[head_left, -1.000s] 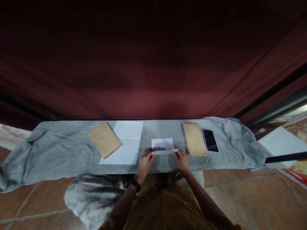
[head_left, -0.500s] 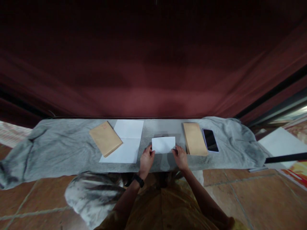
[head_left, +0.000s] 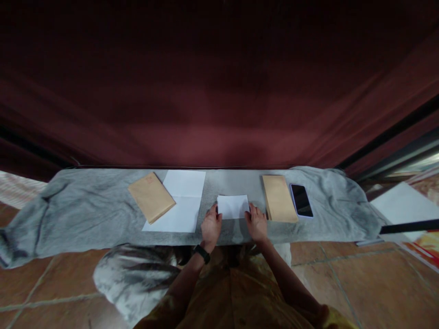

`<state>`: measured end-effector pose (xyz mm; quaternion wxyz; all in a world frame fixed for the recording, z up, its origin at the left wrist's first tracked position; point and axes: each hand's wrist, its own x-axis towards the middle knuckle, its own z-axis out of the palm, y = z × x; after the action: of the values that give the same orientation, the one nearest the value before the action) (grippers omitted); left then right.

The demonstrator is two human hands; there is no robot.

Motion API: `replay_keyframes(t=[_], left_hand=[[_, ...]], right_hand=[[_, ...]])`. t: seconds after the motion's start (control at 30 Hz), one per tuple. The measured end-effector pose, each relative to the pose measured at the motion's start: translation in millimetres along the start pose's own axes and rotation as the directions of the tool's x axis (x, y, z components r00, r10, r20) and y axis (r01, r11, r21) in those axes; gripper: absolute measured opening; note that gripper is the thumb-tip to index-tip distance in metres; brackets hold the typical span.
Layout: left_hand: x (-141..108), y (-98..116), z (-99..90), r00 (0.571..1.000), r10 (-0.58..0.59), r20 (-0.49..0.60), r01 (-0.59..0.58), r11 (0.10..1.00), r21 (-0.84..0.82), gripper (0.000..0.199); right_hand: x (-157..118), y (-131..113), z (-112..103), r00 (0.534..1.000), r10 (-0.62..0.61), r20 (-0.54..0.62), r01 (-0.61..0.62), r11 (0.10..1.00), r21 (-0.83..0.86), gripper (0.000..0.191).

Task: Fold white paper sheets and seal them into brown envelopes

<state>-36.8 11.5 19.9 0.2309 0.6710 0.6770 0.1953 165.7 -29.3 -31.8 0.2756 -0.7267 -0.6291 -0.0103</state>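
Observation:
A small folded white paper (head_left: 233,207) lies at the middle of the grey cloth. My left hand (head_left: 211,225) grips its left edge, thumb over the front and fingers at the side. At the right edge, my right hand (head_left: 256,223) holds it in the same way. Left of it, a larger white sheet with a crease (head_left: 187,205) lies flat, partly under a stack of brown envelopes (head_left: 151,197). Another brown envelope stack (head_left: 279,198) is just beyond my right hand.
A phone (head_left: 301,200) lies right of the right-hand envelopes. The grey cloth (head_left: 92,205) is rumpled at both ends. A dark red surface (head_left: 219,141) rises behind. White papers (head_left: 404,208) and a black bar (head_left: 408,227) are at the far right.
The folded paper has come down closer to the cloth and looks slightly narrower. My hands have stayed on its two sides, the right one having shifted slightly left.

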Motion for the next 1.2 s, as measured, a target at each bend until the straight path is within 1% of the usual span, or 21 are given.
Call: replay_keyframes(t=[0.13, 0.2, 0.27, 0.3, 0.37, 0.43, 0.5, 0.53, 0.63, 0.73, 0.83, 0.9, 0.97, 1.0, 1.03, 1.1, 1.2], left_hand=[[-1.7, -0.7, 2.1, 0.999, 0.024, -0.025, -0.023, 0.999, 0.032, 0.043], [-2.4, -2.3, 3.5, 0.998, 0.041, -0.056, -0.038, 0.998, 0.056, 0.042], [-3.2, -3.4, 5.4, 0.992, 0.093, -0.088, -0.084, 0.992, 0.092, 0.042], [-3.9, -3.3, 6.9, 0.985, 0.144, -0.093, -0.134, 0.985, 0.112, 0.043], [-6.4, -0.9, 11.6, 0.953, 0.293, -0.074, -0.281, 0.949, 0.142, 0.046], [-10.7, 4.0, 18.9, 0.894, 0.447, -0.024, -0.438, 0.885, 0.160, 0.047], [-16.7, 9.3, 27.3, 0.844, 0.536, 0.038, -0.533, 0.827, 0.177, 0.047], [-19.9, 11.3, 31.2, 0.831, 0.552, 0.069, -0.554, 0.810, 0.190, 0.047], [-27.6, 12.6, 38.6, 0.824, 0.554, 0.123, -0.566, 0.787, 0.246, 0.053], [-30.1, 8.4, 39.9, 0.806, 0.578, 0.124, -0.585, 0.747, 0.315, 0.056], [-28.9, 3.7, 40.9, 0.787, 0.603, 0.127, -0.603, 0.709, 0.367, 0.060], [-27.9, 0.9, 43.7, 0.777, 0.615, 0.138, -0.614, 0.689, 0.384, 0.061], [-27.5, -1.9, 47.4, 0.768, 0.624, 0.142, -0.623, 0.676, 0.394, 0.060], [-27.5, -3.2, 49.1, 0.766, 0.627, 0.141, -0.624, 0.674, 0.396, 0.059], [-27.6, -4.4, 50.5, 0.766, 0.628, 0.138, -0.624, 0.673, 0.398, 0.058], [-28.3, -6.1, 52.0, 0.769, 0.626, 0.132, -0.619, 0.676, 0.400, 0.059], [-30.0, -6.7, 51.0, 0.784, 0.610, 0.119, -0.600, 0.693, 0.400, 0.060]], right_hand=[[-0.1, -2.3, -1.2, 1.000, 0.016, 0.014, -0.015, 0.999, -0.037, 0.042], [-0.3, -2.9, -2.1, 0.999, 0.024, 0.024, -0.023, 0.999, -0.048, 0.041], [-0.7, -3.0, -2.6, 0.999, 0.029, 0.031, -0.027, 0.998, -0.054, 0.041], [-1.1, -2.9, -2.8, 0.999, 0.031, 0.034, -0.029, 0.998, -0.054, 0.040], [-1.9, -2.7, -2.6, 0.999, 0.027, 0.027, -0.025, 0.999, -0.043, 0.040], [-2.8, -2.6, -2.1, 1.000, 0.006, 0.003, -0.006, 1.000, -0.015, 0.040], [-3.4, -2.6, -1.9, 1.000, -0.012, -0.022, 0.012, 1.000, 0.010, 0.040], [-3.4, -2.6, -2.1, 0.999, -0.016, -0.029, 0.017, 1.000, 0.019, 0.040], [-2.5, -2.4, -5.3, 1.000, -0.009, -0.019, 0.010, 1.000, 0.024, 0.040], [-0.7, -5.1, -11.7, 1.000, 0.019, 0.009, -0.019, 1.000, -0.012, 0.038], [-0.6, -17.0, -16.8, 1.000, 0.025, 0.019, -0.024, 1.000, -0.016, 0.037], [-2.4, -30.5, -16.7, 0.997, -0.052, 0.058, 0.049, 0.997, 0.060, 0.039], [-5.1, -45.0, -13.7, 0.978, -0.169, 0.124, 0.150, 0.977, 0.153, 0.044], [-6.4, -51.1, -11.7, 0.965, -0.211, 0.156, 0.184, 0.968, 0.173, 0.046], [-7.5, -55.9, -9.7, 0.953, -0.238, 0.187, 0.206, 0.963, 0.174, 0.049], [-8.7, -60.3, -6.8, 0.936, -0.253, 0.245, 0.226, 0.965, 0.136, 0.052], [-8.6, -56.6, -6.4, 0.912, -0.267, 0.311, 0.260, 0.963, 0.066, 0.055]])
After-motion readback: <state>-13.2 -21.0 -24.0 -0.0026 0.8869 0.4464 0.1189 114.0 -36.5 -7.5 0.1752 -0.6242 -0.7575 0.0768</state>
